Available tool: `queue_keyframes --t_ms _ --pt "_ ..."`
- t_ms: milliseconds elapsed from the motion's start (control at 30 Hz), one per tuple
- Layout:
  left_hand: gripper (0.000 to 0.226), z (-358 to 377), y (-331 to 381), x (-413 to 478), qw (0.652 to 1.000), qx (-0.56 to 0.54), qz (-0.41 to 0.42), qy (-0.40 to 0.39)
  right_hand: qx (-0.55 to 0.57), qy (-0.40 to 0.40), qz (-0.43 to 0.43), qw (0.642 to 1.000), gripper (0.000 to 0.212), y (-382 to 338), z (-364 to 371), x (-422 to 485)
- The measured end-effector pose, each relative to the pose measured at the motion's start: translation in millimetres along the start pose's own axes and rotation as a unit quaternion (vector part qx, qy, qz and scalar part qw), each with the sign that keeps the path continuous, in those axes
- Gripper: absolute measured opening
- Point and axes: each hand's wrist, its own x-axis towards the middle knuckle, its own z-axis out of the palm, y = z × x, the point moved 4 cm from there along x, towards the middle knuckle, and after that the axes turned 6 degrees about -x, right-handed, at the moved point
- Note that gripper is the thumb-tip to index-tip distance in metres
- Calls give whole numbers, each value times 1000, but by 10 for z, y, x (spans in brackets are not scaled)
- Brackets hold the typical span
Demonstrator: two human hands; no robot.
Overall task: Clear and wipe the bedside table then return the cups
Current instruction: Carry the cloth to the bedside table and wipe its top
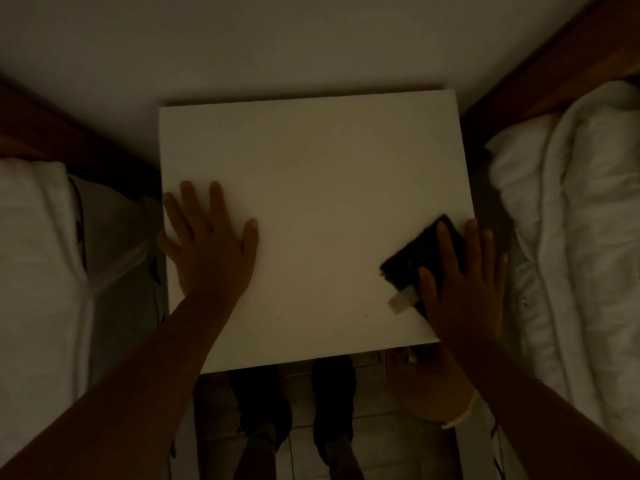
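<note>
Your left hand lies flat, fingers spread, on the white table. Your right hand presses a dark cloth flat near the table's right front corner.

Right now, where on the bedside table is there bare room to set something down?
Free: the far half of the bedside table by the wall, and the middle between left hand and dark cloth. Crowded: near right corner, under right hand and cloth.
</note>
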Motion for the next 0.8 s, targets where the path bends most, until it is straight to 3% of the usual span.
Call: queue_keyframes --t_ms 133,367,800 --pt "74 3 -11 5 1000 -5 -3 -4 10 -28 20 999 66 -180 10 -283" --pt "73 -30 -27 9 999 -37 -2 -11 20 -44 -25 999 70 -1166 -20 -474" --pt "84 -78 -40 52 998 -34 18 -56 100 -55 -247 962 71 -3044 -124 -937"
